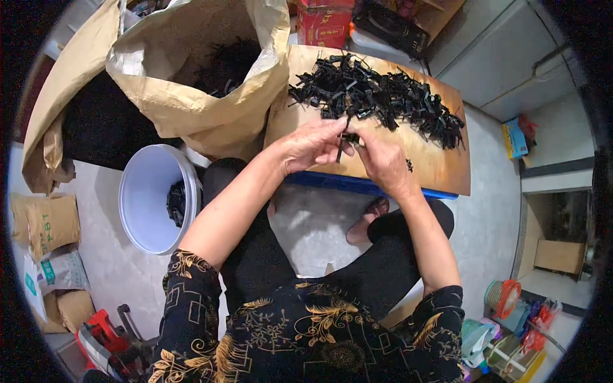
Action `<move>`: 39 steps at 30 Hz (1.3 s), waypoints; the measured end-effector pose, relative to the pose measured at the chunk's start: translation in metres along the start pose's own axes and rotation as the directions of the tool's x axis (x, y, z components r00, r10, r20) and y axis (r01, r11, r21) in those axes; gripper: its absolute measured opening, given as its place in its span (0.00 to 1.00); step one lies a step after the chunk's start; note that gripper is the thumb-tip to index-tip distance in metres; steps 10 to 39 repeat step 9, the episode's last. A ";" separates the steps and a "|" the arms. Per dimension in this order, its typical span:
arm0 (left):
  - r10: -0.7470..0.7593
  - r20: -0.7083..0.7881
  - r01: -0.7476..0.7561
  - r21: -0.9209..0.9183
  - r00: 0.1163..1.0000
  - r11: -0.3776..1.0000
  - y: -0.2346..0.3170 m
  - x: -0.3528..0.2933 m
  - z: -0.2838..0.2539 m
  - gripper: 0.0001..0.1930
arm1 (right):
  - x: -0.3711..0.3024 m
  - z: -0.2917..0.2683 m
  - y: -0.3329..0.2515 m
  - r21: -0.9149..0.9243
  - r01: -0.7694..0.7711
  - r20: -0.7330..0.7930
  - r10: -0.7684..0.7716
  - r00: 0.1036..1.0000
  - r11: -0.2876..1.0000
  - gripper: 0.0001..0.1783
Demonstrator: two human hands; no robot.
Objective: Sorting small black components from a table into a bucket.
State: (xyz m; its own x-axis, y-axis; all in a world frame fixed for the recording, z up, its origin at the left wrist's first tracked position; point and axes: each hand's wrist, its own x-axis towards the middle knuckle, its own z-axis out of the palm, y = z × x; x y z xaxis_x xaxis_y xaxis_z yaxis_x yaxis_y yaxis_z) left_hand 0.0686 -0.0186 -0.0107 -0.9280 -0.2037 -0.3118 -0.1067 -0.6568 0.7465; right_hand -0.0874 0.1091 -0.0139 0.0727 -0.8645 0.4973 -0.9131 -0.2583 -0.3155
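Observation:
Over the near edge of a wooden board (300, 118), my two hands meet around a small black plastic part (341, 142). My left hand (313, 142) pinches it between thumb and fingers, and its thin dark end hangs down past the fingertips. From the other side, the fingers of my right hand (383, 159) are closed on the same part. Its exact shape is partly covered by the fingers. Beyond my hands, a long heap of black plastic parts (383, 92) spreads across the board. A few tiny black bits (409, 166) lie beside my right hand.
A large open paper sack (191, 115) holding black parts stands left of the board. In front of it, a white bucket (150, 198) has some black pieces inside. A red box (324, 22) stands behind the board. Brown sacks (48, 223) lie at far left.

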 end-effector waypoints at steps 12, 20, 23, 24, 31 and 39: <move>-0.036 0.178 0.029 0.039 0.983 0.999 -0.007 0.010 -0.003 0.22 | -0.010 0.002 0.014 -0.069 0.153 -0.066 -0.158 0.985 0.986 0.27; -0.036 0.178 0.029 0.039 0.983 0.999 -0.007 0.010 -0.003 0.22 | -0.010 0.002 0.014 -0.069 0.153 -0.066 -0.158 0.985 0.986 0.27; -0.036 0.178 0.029 0.039 0.983 0.999 -0.007 0.010 -0.003 0.22 | -0.010 0.002 0.014 -0.069 0.153 -0.066 -0.158 0.985 0.986 0.27; -0.036 0.178 0.029 0.039 0.983 0.999 -0.007 0.010 -0.003 0.22 | -0.010 0.002 0.014 -0.069 0.153 -0.066 -0.158 0.985 0.986 0.27; -0.036 0.178 0.029 0.039 0.983 0.999 -0.007 0.010 -0.003 0.22 | -0.010 0.002 0.014 -0.069 0.153 -0.066 -0.158 0.985 0.986 0.27; -0.036 0.178 0.029 0.039 0.983 0.999 -0.007 0.010 -0.003 0.22 | -0.010 0.002 0.014 -0.069 0.153 -0.066 -0.158 0.985 0.986 0.27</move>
